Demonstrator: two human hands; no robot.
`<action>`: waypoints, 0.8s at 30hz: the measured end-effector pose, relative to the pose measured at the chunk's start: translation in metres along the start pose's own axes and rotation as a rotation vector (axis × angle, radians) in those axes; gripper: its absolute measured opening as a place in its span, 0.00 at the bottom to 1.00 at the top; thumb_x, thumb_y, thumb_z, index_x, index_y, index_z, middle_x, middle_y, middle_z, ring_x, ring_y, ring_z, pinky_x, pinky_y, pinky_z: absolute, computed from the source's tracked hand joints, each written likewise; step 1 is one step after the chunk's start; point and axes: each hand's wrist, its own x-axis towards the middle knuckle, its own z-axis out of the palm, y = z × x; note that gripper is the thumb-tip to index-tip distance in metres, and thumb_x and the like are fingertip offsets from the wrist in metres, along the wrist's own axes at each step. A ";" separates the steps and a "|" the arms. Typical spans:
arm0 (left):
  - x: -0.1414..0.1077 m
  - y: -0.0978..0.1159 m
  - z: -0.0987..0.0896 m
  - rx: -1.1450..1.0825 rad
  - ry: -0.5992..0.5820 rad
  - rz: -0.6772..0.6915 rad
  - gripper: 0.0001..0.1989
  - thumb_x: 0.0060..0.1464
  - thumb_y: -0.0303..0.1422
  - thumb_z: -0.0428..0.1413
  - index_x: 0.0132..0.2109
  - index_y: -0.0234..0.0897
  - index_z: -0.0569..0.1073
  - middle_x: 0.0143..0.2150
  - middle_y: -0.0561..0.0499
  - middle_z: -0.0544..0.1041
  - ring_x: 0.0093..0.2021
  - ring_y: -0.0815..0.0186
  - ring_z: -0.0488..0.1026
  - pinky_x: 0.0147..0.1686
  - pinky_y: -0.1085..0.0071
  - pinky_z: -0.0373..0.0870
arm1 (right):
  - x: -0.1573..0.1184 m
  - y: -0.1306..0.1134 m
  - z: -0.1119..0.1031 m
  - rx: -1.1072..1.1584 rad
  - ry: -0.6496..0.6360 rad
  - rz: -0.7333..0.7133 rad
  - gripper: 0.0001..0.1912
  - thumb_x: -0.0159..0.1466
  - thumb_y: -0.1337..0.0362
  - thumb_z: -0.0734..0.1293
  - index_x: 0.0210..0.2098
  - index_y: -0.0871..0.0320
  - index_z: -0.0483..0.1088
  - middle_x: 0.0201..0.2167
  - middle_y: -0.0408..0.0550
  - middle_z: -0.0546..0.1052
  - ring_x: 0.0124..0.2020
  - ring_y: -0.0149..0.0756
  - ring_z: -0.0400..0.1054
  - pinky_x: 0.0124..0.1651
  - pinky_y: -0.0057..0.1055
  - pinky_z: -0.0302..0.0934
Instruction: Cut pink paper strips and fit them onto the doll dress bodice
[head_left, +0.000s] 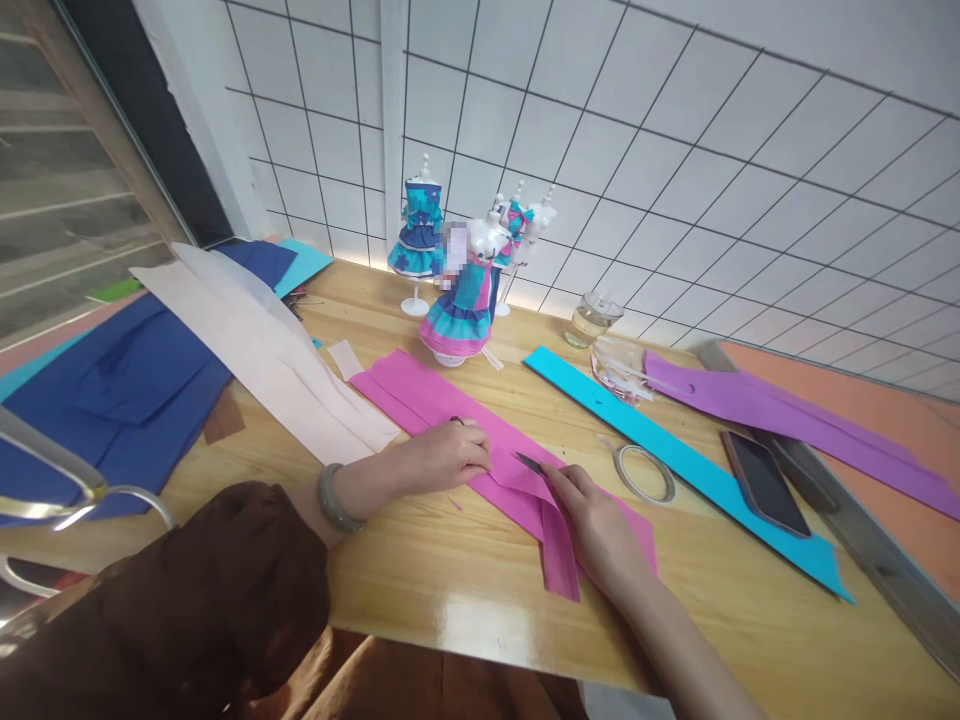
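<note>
A long pink fabric strip (405, 385) lies slantwise across the wooden table (405, 590) in front of me, its near part folded over and one end hanging toward me. My left hand (454, 450) is closed, fingertips pinching the pink strip near its middle; a bracelet circles that wrist. My right hand (589, 510) is closed around what look like small scissors (529, 463), with only the dark pointed blades showing and the handles hidden in the palm. The blades point left over the pink strip, toward my left hand.
Miniature dress forms (457, 320) in blue and pink dresses stand by the tiled wall. Right lie a turquoise strip (600, 400), tape roll (645, 473), phone (765, 483), purple strip (795, 430) and glass (592, 320). Left are pale strips (277, 360) and dark blue fabric (127, 390).
</note>
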 end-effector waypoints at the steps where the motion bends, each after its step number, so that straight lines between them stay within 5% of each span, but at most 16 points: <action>1: 0.000 0.000 0.000 -0.004 0.002 -0.003 0.11 0.58 0.28 0.49 0.34 0.36 0.75 0.34 0.50 0.74 0.38 0.68 0.68 0.43 0.71 0.59 | 0.000 -0.002 -0.001 -0.004 -0.011 0.007 0.28 0.61 0.73 0.52 0.60 0.53 0.56 0.44 0.54 0.69 0.38 0.40 0.69 0.36 0.31 0.61; 24: -0.001 -0.003 0.002 -0.020 0.007 0.003 0.10 0.57 0.28 0.50 0.34 0.36 0.75 0.35 0.51 0.74 0.39 0.68 0.67 0.42 0.71 0.58 | 0.011 -0.009 -0.002 -0.035 0.025 -0.013 0.30 0.57 0.78 0.54 0.58 0.56 0.59 0.43 0.54 0.69 0.39 0.38 0.69 0.35 0.29 0.62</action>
